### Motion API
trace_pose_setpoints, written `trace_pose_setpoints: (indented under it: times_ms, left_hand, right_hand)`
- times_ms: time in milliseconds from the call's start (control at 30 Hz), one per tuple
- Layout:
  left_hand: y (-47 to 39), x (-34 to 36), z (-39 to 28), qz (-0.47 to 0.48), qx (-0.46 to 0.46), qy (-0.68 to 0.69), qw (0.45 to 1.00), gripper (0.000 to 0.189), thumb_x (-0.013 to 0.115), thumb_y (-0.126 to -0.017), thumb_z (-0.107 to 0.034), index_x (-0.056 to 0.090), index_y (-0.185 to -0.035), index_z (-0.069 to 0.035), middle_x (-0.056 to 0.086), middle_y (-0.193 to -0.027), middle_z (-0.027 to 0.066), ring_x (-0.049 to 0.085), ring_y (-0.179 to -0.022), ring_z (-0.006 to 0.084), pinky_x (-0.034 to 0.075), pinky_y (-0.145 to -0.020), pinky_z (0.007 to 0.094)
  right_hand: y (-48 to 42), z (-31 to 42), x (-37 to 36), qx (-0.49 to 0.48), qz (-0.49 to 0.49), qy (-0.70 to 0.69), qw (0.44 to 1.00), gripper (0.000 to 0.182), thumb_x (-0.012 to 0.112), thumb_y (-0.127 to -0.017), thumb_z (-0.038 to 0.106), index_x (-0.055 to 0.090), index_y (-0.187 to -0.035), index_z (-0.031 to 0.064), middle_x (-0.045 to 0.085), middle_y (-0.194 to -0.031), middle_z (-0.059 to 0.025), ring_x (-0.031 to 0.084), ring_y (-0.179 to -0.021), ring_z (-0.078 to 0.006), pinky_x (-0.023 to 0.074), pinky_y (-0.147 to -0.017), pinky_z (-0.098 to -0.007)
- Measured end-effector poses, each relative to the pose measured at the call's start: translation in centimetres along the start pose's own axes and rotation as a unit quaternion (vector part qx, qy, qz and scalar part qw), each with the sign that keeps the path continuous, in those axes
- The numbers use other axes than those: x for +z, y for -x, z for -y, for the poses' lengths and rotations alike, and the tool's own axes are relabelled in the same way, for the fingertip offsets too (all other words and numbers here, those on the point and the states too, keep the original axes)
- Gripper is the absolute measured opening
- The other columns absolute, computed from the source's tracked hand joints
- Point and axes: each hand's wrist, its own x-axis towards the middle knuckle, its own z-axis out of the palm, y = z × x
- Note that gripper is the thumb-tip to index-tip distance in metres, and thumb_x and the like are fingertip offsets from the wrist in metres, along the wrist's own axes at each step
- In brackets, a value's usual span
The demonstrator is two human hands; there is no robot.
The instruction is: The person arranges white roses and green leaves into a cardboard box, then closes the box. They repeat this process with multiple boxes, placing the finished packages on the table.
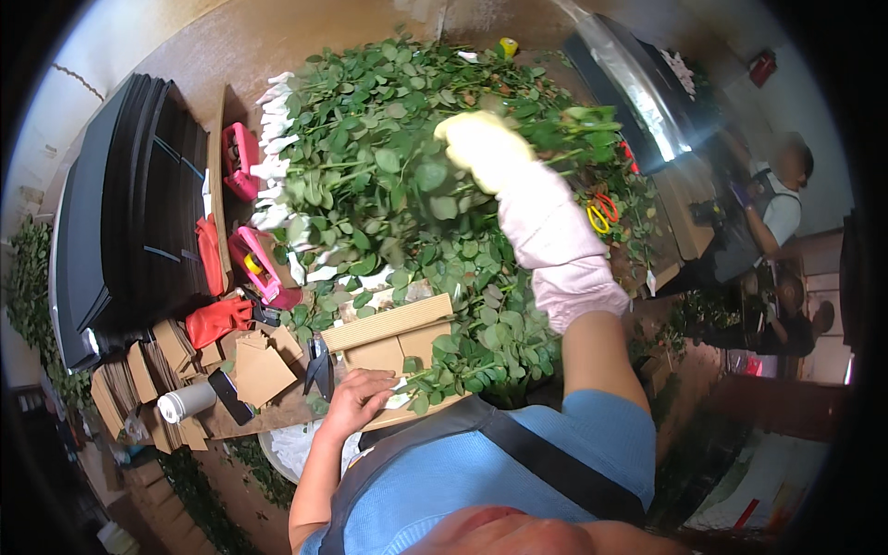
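Note:
My bare left hand (359, 401) rests at the near table edge, on a corrugated cardboard wrapper (378, 357). Its fingertips touch a white-wrapped flower head (399, 394), whose leafy stem runs right; whether the fingers grip it is unclear. Over a large heap of leafy cut stems, apparently roses (374, 139), my right hand (489, 149) is blurred by motion. It wears a yellow glove under a pink sleeve cover (551, 236). Its fingers are curled around leafy stems (586, 128), which blur along with it. White-wrapped flower heads (274, 166) line the heap's left side.
At left stand stacked black sheets (125, 208), pink tape dispensers (239, 163), red gloves (218, 320), cardboard pieces (262, 371), a phone (231, 397) and a white tumbler (187, 402). Scissors (600, 211) lie right of my forearm. Another person (777, 201) is at the far right.

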Motion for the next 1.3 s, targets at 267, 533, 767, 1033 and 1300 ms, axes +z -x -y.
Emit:
trace_pose_setpoints:
  times_ms: [267,533,767,1033,1300]
  left_hand:
    - [-0.6,-0.1,0.0,0.004,0.011,0.008,1.000,0.022,0.076,-0.086,-0.009,0.080,-0.108,-0.008,0.076,-0.110,0.0097,0.070,-0.102,0.0281,0.054,-0.091,0.0391]
    - [-0.7,0.2,0.2,0.006,0.018,0.016,1.000,0.021,0.078,-0.085,-0.010,0.081,-0.106,-0.010,0.077,-0.111,0.0084,0.070,-0.100,0.0272,0.054,-0.090,0.0382]
    - [-0.3,0.1,0.5,0.000,0.018,0.003,1.000,0.021,0.078,-0.085,-0.009,0.080,-0.106,-0.009,0.077,-0.111,0.0091,0.070,-0.101,0.0277,0.055,-0.090,0.0385]
    - [-0.7,-0.1,0.3,0.005,0.035,-0.021,0.999,0.023,0.077,-0.085,-0.008,0.080,-0.107,-0.009,0.077,-0.111,0.0106,0.070,-0.102,0.0297,0.055,-0.092,0.0395]
    - [-1.2,0.2,0.5,-0.013,0.103,-0.073,0.992,0.017,0.077,-0.087,-0.014,0.079,-0.102,-0.007,0.075,-0.102,0.0095,0.068,-0.097,0.0294,0.055,-0.087,0.0403]
  right_hand:
    - [-5.3,-4.7,0.7,0.103,-0.035,0.179,0.978,0.042,0.070,-0.094,0.022,0.064,-0.133,0.0091,0.071,-0.127,-0.0103,0.067,-0.115,-0.0241,0.0512,-0.099,-0.0376]
    - [2.9,-1.2,8.1,-0.068,0.119,0.183,0.974,0.038,0.077,-0.085,0.017,0.070,-0.122,0.0080,0.071,-0.119,-0.0140,0.069,-0.108,-0.0226,0.0478,-0.107,-0.0375]
    - [1.1,2.0,7.6,0.025,0.103,0.158,0.982,0.022,0.068,-0.084,0.012,0.076,-0.104,0.0082,0.076,-0.097,-0.0088,0.072,-0.093,-0.0241,0.0532,-0.088,-0.0356]
    - [6.1,1.6,5.0,-0.075,-0.138,-0.134,0.978,0.011,0.064,-0.091,0.013,0.068,-0.101,0.0120,0.063,-0.068,-0.0068,0.064,-0.065,-0.0246,0.0514,-0.059,-0.0378]
    - [12.2,3.4,1.7,-0.161,-0.258,-0.319,0.898,0.024,0.061,-0.095,0.002,0.076,-0.113,0.0071,0.075,-0.094,-0.0133,0.070,-0.080,-0.0265,0.0579,-0.073,-0.0346]
